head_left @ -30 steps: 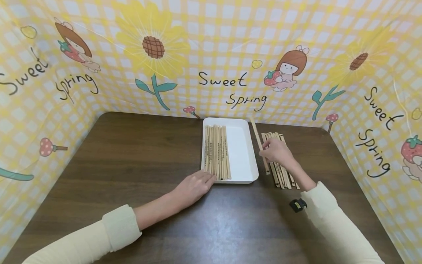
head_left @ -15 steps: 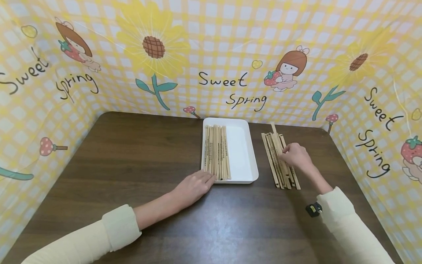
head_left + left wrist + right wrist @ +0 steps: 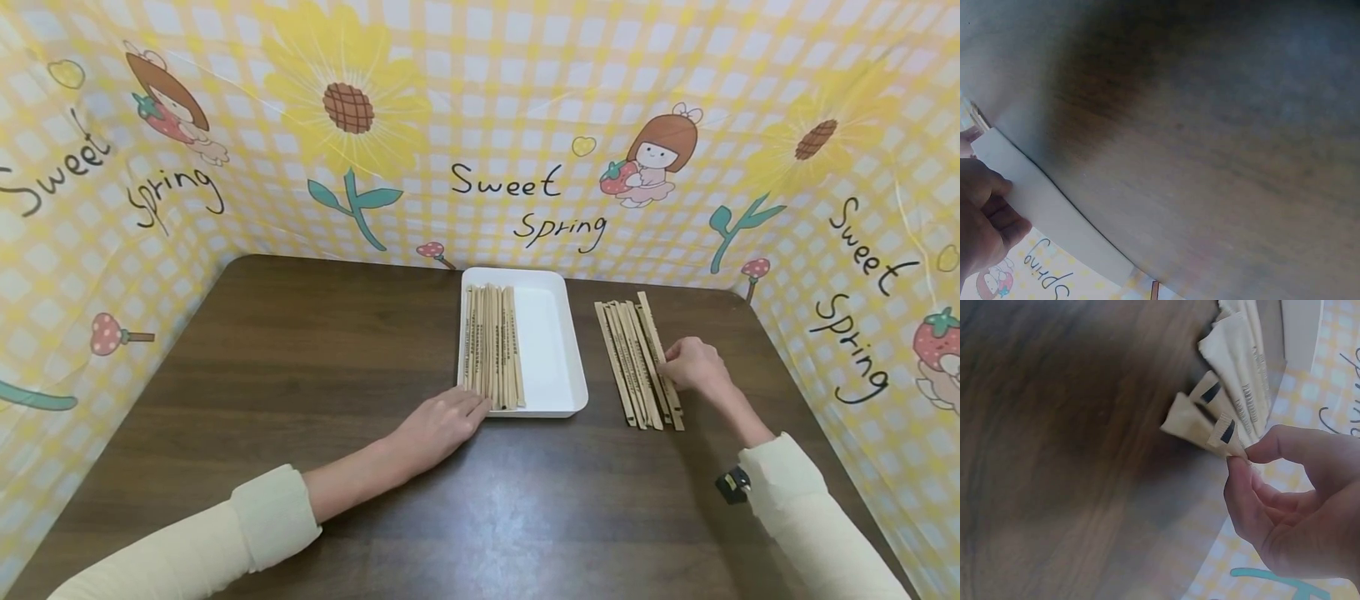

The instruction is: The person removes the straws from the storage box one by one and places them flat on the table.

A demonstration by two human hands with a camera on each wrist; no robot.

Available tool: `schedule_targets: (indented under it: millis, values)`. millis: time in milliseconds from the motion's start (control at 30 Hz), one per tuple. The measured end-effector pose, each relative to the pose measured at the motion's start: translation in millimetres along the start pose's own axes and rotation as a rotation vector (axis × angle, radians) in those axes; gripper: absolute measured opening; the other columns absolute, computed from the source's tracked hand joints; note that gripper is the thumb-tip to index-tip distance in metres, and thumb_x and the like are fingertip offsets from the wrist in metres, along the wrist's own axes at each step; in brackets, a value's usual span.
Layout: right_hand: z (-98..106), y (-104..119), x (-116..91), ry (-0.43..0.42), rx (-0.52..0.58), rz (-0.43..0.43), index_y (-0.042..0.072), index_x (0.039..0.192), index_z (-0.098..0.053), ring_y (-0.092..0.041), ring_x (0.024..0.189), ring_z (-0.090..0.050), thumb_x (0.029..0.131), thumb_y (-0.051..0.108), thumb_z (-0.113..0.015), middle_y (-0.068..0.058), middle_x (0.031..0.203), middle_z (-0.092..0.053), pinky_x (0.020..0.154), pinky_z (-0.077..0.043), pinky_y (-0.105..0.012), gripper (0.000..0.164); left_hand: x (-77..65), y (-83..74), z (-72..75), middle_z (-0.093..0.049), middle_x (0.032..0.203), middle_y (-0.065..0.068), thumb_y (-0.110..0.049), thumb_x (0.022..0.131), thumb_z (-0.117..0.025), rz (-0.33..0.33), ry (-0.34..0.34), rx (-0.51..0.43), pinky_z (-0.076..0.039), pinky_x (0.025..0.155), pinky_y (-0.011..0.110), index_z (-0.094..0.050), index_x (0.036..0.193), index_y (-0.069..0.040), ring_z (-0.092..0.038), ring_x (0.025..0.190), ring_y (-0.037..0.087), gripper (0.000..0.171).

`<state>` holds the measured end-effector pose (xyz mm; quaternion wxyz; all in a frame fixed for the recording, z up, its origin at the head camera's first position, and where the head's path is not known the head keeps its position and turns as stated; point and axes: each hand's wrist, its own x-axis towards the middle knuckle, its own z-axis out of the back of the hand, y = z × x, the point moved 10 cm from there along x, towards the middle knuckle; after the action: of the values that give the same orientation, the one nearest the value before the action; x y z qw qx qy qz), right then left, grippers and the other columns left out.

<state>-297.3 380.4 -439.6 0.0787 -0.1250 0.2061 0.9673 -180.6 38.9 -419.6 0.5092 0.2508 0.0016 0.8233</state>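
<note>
At the right of the table, my right hand (image 3: 697,365) pinches a slim paper-wrapped stick (image 3: 649,325) between thumb and fingertips. The stick lies along the right side of a pile of similar wrapped sticks (image 3: 628,367). In the right wrist view its flat paper end (image 3: 1226,432) carries a dark mark and sits by the fingertips. My left hand (image 3: 446,423) grips the near left corner of a white tray (image 3: 551,358); in the left wrist view its bent fingers sit at the tray wall (image 3: 1054,206). A row of wrapped sticks (image 3: 491,346) fills the tray's left half.
The dark wooden table (image 3: 322,350) is walled at the back and sides by a yellow checked cloth (image 3: 495,108). A strip of tabletop separates the tray from the pile. A small black device (image 3: 733,485) hangs at the right cuff.
My right hand has moved right, away from the tray's side. The stick it pinches has gone from beside the tray, across the pile, to the pile's right edge. The left hand stays put.
</note>
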Motion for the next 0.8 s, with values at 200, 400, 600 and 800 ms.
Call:
schedule_targets:
  millis: [200, 400, 600, 800]
  values:
    - [-1, -8, -1, 0.006, 0.000, 0.009, 0.001, 0.089, -0.072, -0.017, 0.059, -0.062, 0.085, 0.015, -0.062, 0.000, 0.062, -0.065, 0.060, -0.050, -0.036, 0.018, 1.1, 0.4, 0.5, -0.071, 0.108, 0.016, 0.005, 0.083, -0.072, 0.000, 0.000, 0.003, -0.055, 0.093, 0.037, -0.070, 0.114, 0.004, -0.068, 0.101, 0.025, 0.031]
    - [-3, -12, 0, 0.015, 0.001, 0.022, 0.004, 0.081, -0.071, -0.016, 0.056, -0.060, 0.086, 0.016, -0.065, -0.001, 0.060, -0.063, 0.054, -0.047, -0.032, 0.015, 1.3, 0.8, 0.6, -0.071, 0.108, 0.016, 0.005, 0.083, -0.072, 0.000, 0.005, 0.000, -0.055, 0.094, 0.038, -0.070, 0.114, 0.004, -0.068, 0.102, 0.025, 0.031]
    - [-6, -15, 0, 0.017, 0.018, 0.016, 0.001, 0.089, -0.072, -0.015, 0.058, -0.062, 0.086, 0.017, -0.067, 0.000, 0.064, -0.065, 0.055, -0.051, -0.032, 0.017, 0.4, 0.2, 0.6, -0.071, 0.106, 0.016, 0.005, 0.081, -0.073, -0.004, -0.017, -0.002, -0.055, 0.093, 0.037, -0.070, 0.112, 0.005, -0.068, 0.100, 0.025, 0.031]
    - [-10, -16, 0, 0.016, 0.029, 0.028, 0.001, 0.088, -0.072, -0.014, 0.057, -0.063, 0.087, 0.016, -0.067, 0.000, 0.066, -0.066, 0.055, -0.052, -0.032, 0.016, 0.4, 0.0, 0.6, -0.071, 0.106, 0.016, 0.005, 0.082, -0.072, -0.007, -0.016, 0.001, -0.055, 0.093, 0.037, -0.070, 0.112, 0.005, -0.068, 0.100, 0.025, 0.030]
